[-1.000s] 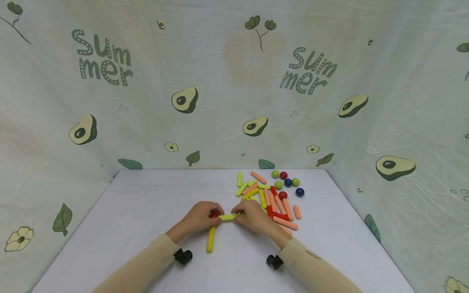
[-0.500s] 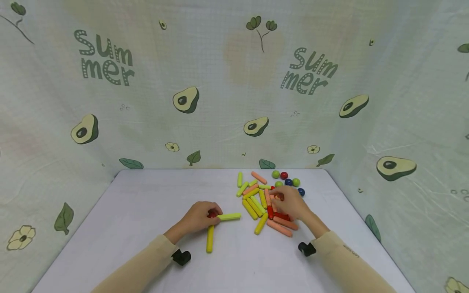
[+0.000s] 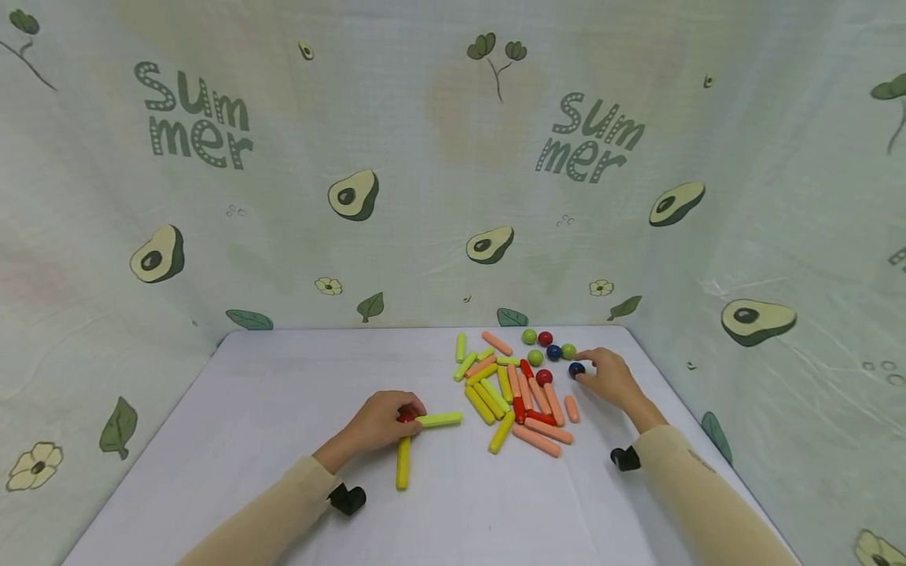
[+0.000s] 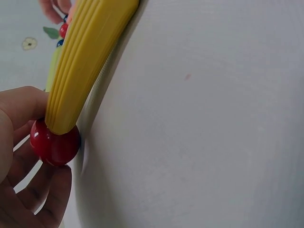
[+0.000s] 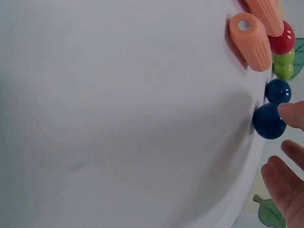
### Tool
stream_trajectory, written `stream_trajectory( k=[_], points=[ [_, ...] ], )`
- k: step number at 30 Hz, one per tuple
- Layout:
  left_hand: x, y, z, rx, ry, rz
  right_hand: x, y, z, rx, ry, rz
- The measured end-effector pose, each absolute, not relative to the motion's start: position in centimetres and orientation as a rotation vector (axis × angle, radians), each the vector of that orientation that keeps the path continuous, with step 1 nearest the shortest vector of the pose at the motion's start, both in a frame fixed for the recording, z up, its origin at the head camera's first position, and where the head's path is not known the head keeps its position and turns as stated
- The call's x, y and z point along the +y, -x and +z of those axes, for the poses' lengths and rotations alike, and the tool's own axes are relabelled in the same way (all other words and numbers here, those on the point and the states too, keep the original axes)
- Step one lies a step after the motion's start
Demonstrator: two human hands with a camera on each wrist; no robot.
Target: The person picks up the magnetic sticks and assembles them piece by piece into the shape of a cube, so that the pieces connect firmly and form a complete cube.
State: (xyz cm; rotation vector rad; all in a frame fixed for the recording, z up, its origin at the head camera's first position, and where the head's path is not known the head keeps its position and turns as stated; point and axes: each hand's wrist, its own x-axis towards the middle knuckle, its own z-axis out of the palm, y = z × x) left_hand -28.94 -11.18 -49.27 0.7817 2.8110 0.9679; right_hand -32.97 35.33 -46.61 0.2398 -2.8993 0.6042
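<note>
My left hand [image 3: 380, 419] grips a red ball [image 4: 55, 144], fingers curled round it. A yellow stick [image 3: 403, 464] runs from the ball toward the front edge, and a light green stick [image 3: 440, 420] points right from it. In the left wrist view the yellow stick [image 4: 83, 61] meets the ball. At the back right my right hand [image 3: 612, 379] is beside a dark blue ball [image 3: 576, 369], thumb and fingers spread around it. In the right wrist view the thumb overlaps the edge of that blue ball [image 5: 270, 121], while the other fingers stand apart from it.
Orange sticks [image 3: 536, 440], yellow sticks [image 3: 502, 432], red sticks [image 3: 541, 417] and light green sticks [image 3: 461, 347] lie right of centre. Green balls [image 3: 529, 336], red balls [image 3: 544, 377] and another blue ball [image 3: 554, 352] are behind them. A printed cloth [image 3: 425, 259] hangs behind the table.
My right hand has let go of the light green stick and moved right and back, past the orange sticks, to the blue ball. My left hand stays at the red ball.
</note>
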Motion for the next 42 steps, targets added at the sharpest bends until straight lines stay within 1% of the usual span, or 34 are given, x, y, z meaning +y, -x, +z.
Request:
stream_trajectory(
  k=[9,16,20,25,33,37,42],
  points=[
    [-11.4,28.8,-49.1,2.798,-0.789,0.973,35.7,33.0,-47.7,-2.942,-0.236,0.668],
    [-11.5,28.6,-48.9,2.777,-0.779,1.015,34.8,32.8,-46.7,-2.888,-0.291,0.613],
    [-11.7,28.7,-49.0,2.774,-0.768,1.012,32.4,32.1,-45.5,-2.843,-0.329,0.69],
    [-11.7,28.9,-49.1,2.768,-0.774,1.01,28.3,30.2,-44.8,-2.837,-0.399,0.833],
    [-11.5,29.1,-49.2,2.767,-0.782,0.991,22.5,27.8,-45.6,-2.839,-0.681,0.97],
    [-11.4,29.1,-49.1,2.76,-0.771,0.998,20.4,27.3,-46.1,-2.863,-0.724,0.992],
    [-11.3,29.0,-49.0,2.753,-0.769,1.008,19.2,26.9,-46.6,-2.863,-0.756,1.038]
  ],
)
